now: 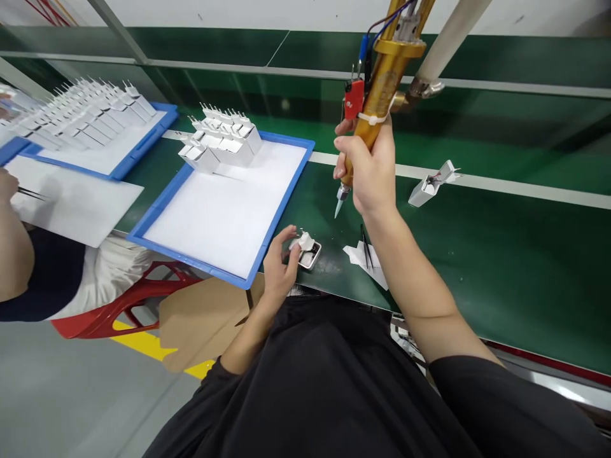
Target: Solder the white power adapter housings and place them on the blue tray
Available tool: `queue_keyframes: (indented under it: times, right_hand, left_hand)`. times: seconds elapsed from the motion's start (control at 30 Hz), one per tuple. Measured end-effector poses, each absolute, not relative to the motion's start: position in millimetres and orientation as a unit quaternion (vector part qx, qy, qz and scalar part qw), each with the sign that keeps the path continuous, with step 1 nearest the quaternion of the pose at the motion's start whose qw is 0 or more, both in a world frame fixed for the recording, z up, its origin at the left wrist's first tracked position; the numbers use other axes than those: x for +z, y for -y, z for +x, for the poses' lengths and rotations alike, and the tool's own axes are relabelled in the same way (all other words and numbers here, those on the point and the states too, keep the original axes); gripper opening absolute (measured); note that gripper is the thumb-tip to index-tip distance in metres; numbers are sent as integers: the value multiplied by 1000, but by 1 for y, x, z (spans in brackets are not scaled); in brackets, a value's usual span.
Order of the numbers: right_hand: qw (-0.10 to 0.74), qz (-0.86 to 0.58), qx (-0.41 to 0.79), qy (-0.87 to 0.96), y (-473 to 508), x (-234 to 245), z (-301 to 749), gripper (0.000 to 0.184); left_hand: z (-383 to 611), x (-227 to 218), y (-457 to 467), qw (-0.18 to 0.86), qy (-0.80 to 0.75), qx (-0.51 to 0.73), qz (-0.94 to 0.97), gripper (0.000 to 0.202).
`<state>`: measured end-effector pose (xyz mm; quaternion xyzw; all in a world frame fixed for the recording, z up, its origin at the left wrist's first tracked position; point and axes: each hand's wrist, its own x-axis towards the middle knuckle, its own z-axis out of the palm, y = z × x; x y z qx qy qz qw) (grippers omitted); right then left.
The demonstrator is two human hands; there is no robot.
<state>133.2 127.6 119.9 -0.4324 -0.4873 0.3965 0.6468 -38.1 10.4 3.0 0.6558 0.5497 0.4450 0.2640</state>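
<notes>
My right hand [372,162] is wrapped round a gold glue dispensing gun [386,83] with a red switch on its side. The gun's pale nozzle tip [339,208] points down above the green bench, apart from anything. My left hand [280,264] pinches a small white plastic housing [310,256] at the bench's front edge. Dark parts show inside its open top, and a white piece is tilted up beside my fingers. Between my two arms, black tweezers [366,247] lie on a scrap of white paper [382,273].
A blue-rimmed tray [281,216] holds several white housings [233,137]. Another blue tray [143,156] with many more stands farther left. One open housing [432,183] lies on the bench [515,254] at right. A co-worker's arm [14,254] with tweezers is at far left.
</notes>
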Motion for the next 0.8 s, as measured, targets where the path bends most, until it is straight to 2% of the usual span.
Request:
queue_keyframes:
  times: [0.07,0.13,0.23,0.3,0.37,0.47,0.53,0.8]
  right_hand:
    - [643,-415,374,524,-115,119,124,24]
    - [638,-405,354,551,-100,120,116,27]
    - [648,-375,359,557,-80,123,104,32]
    - [650,-359,366,561,-69,125,99,36]
    - [641,-365,355,574,-62,125,95,39]
    - [612,-401,338,592,-57,122,93,42]
    - [596,-418,330,601,-56,120,93,42]
    - [595,-421,320,605,-56,120,94,38]
  left_hand:
    - [-41,-6,-3,201,-557,422,686,31]
    - [-40,-13,1,168,-552,372,727,36]
    - [-33,-15,-1,165,-565,304,749,52]
    - [-28,-10,-6,188,-579,287,740,44]
    - [-27,-1,-10,232,-585,282,724,36]
    - [-31,15,-9,271,-597,290,697,41]
    - [-35,22,-6,263,-595,308,694,45]
    - [-40,39,-3,217,-568,346,714,40]
